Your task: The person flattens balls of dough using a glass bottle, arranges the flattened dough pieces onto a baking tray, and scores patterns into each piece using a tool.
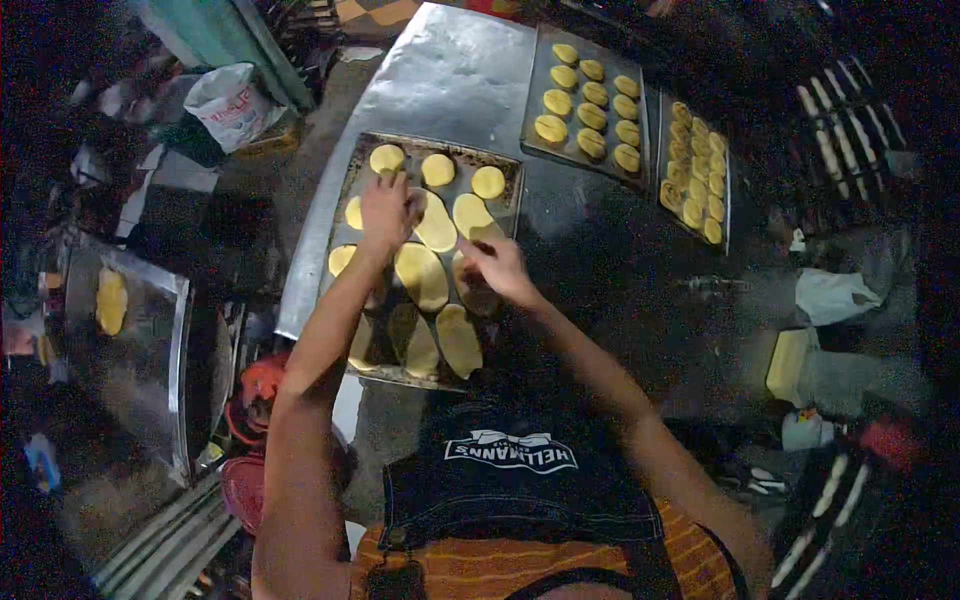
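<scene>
My left hand (388, 212) is over the left middle of a metal baking tray (510, 200) that holds several flat yellow dough pieces. Its fingers point away from me and look spread, beside a long dough piece (434, 222). At the tray's right side my right hand (497, 268) reaches in, thumb and fingers apart, at the lower end of another long piece (474, 215). The three pieces in the far row are round, while the nearer ones are stretched into ovals. Under and beside my right hand lies one more piece, partly shaded.
Two more trays of dough, one (575, 68) at the far edge and another (664, 150) right of it, rest on the metal table (455, 60). A white sack (232, 105) stands left. A plastic bag (835, 295) lies right. A metal-framed rack (180, 350) is at lower left.
</scene>
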A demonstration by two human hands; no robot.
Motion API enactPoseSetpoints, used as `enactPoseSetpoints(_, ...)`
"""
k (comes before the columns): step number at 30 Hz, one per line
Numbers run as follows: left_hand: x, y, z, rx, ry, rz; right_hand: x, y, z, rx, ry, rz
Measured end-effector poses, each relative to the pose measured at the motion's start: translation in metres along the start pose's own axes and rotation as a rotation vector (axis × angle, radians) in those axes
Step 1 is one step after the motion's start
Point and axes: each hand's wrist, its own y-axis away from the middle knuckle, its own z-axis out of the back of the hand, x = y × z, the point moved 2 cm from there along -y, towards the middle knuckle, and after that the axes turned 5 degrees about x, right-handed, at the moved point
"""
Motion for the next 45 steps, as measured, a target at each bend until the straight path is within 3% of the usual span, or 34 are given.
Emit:
enactPoseSetpoints(5,0.026,0.031,0.015,-0.223,-0.212,-0.059,0.012,0.056,0.066,-0.161,0.511,0.518)
enactPoseSetpoints(6,0.029,0.039,0.015,-0.219,-0.199,-0.087,0.032,0.073,0.084,-0.207,0.595,0.388)
enactPoseSetpoints(8,0.034,0.049,0.014,-0.123,-0.243,-0.034,0.026,0.084,0.151,-0.235,0.777,0.378)
enactPoseSetpoints(9,0.037,0.045,0.013,-0.127,-0.244,-0.054,0.033,0.086,0.185,-0.252,1.037,0.727)
enactPoseSetpoints(10,0.045,0.044,0.006,-0.069,-0.053,0.022,0.046,0.095,0.216,-0.268,1.033,0.728)
enactPoseSetpoints(11,0.052,0.045,0.000,-0.009,0.133,0.101,0.050,0.107,0.249,-0.352,1.405,0.796)
enactPoseSetpoints(14,0.040,0.047,0.005,0.166,0.413,0.313,0.058,0.138,0.331,-0.453,1.844,0.508)
enactPoseSetpoints(16,0.000,0.054,0.010,0.219,0.310,0.354,0.042,0.159,0.373,-0.418,1.926,0.226)
enactPoseSetpoints(18,-0.052,0.066,0.003,-0.034,0.702,0.121,0.034,0.174,0.394,-0.372,1.901,0.012)
enactPoseSetpoints(20,-0.115,0.077,0.006,0.034,0.836,0.262,0.030,0.189,0.412,-0.328,1.857,-0.110)
enactPoseSetpoints(23,-0.193,0.093,-0.006,0.343,1.117,0.205,0.023,0.217,0.434,-0.282,1.734,-0.248)
enactPoseSetpoints(25,-0.250,0.101,-0.030,0.224,1.202,0.011,0.017,0.235,0.448,-0.249,1.625,-0.324)
enactPoseSetpoints(26,-0.281,0.104,-0.033,0.233,1.190,0.012,0.014,0.243,0.453,-0.228,1.573,-0.349)
enactPoseSetpoints(28,-0.335,0.108,-0.033,0.251,1.238,0.250,0.004,0.262,0.461,-0.202,1.457,-0.342)
enactPoseSetpoints(30,-0.354,0.107,-0.062,0.190,1.052,0.100,-0.013,0.283,0.456,-0.183,1.333,-0.315)
enactPoseSetpoints(34,-0.390,0.102,-0.106,0.186,1.068,0.146,-0.040,0.309,0.453,-0.144,0.882,-0.207)
enactPoseSetpoints(38,-0.422,0.106,-0.125,0.071,0.345,0.033,-0.116,0.294,0.465,-0.052,0.536,-0.045)
enactPoseSetpoints(43,-0.423,0.114,-0.141,0.202,0.460,0.170,-0.156,0.294,0.450,-0.143,0.414,0.043)
enactPoseSetpoints(45,-0.426,0.124,-0.148,0.148,0.397,0.132,-0.157,0.291,0.442,-0.130,0.412,0.104)
